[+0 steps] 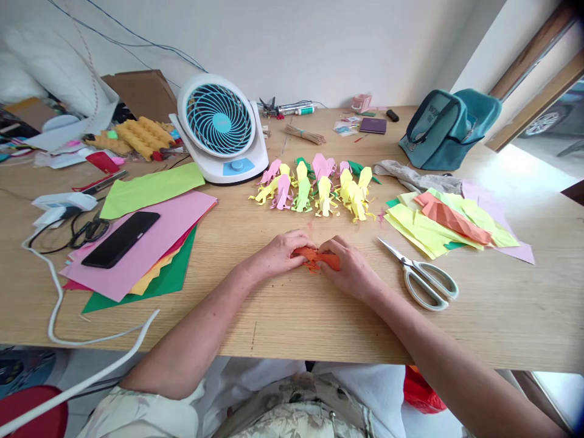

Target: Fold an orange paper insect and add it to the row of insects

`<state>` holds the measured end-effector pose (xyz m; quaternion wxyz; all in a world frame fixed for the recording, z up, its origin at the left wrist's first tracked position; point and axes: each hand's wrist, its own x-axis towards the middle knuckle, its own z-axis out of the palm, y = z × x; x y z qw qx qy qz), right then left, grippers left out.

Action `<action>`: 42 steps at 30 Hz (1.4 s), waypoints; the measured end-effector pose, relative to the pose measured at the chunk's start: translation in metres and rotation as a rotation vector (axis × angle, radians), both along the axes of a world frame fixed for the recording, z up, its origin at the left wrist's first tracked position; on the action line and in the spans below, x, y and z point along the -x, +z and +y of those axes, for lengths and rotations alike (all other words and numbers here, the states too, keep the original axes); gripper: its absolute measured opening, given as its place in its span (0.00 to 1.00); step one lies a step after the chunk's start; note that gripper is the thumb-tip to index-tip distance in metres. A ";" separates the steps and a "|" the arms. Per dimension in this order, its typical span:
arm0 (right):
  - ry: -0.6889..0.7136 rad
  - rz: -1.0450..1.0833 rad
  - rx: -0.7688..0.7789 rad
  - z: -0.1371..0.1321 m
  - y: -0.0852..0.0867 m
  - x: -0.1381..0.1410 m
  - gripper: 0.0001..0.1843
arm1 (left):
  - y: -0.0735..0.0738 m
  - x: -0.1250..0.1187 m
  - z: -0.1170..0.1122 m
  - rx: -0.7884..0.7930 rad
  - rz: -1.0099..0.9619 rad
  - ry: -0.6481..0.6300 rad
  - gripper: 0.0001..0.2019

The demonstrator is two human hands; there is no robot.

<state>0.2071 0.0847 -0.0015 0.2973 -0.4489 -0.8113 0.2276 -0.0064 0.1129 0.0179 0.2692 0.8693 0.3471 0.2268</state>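
An orange folded paper figure [329,261] lies low over the table between my two hands, with thin legs or strips showing underneath. My left hand [286,252] has its fingers closed on the figure's left end. On the other end, the thumb and fingers of my right hand [347,267] pinch the orange paper. Parts of the figure are hidden by my fingers. Just beyond stand several similar folded paper figures [325,194] in yellow, pink and green. White-handled scissors [424,283] lie to the right of my right hand, blades pointing away and left.
Coloured paper sheets [182,213] with a black phone [121,239] on top lie at left. A white fan [219,131] stands behind them. Cut and creased paper [424,234] is piled at right, near a grey cloth [417,177] and a teal bag [449,131]. A white cable [55,310] crosses the left edge.
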 end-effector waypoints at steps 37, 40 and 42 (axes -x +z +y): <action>0.056 -0.371 -0.136 0.005 0.006 -0.017 0.15 | -0.002 0.005 0.005 -0.035 0.078 0.069 0.07; 0.025 -0.395 -0.168 0.005 0.007 -0.018 0.14 | -0.002 0.005 0.005 -0.022 0.092 0.077 0.08; 0.014 -0.407 -0.168 0.005 0.007 -0.018 0.13 | -0.002 0.005 0.005 -0.015 0.095 0.083 0.08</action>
